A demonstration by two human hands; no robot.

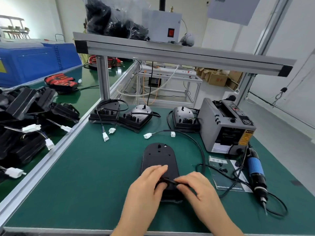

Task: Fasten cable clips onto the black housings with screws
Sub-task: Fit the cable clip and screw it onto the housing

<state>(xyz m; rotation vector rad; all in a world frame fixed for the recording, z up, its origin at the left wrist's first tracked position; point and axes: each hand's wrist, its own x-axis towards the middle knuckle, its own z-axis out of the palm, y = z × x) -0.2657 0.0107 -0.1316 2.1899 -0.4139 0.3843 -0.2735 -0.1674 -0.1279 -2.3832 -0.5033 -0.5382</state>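
At lower centre the housing point(159, 155) lies under the left hand point(146, 183), fingers together flat on it, while the right hand point(196, 186) pinches what looks like the cable point(167, 180), which, being stiff, could spring free and tug the housing askew.

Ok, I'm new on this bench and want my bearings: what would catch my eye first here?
Two hands meet over the near end of a black housing on the green mat: the left hand lies on it, the right hand pinches a black cable. A blue screwdriver lies at the right beside a grey tape dispenser, and three more housings stand along the far edge.
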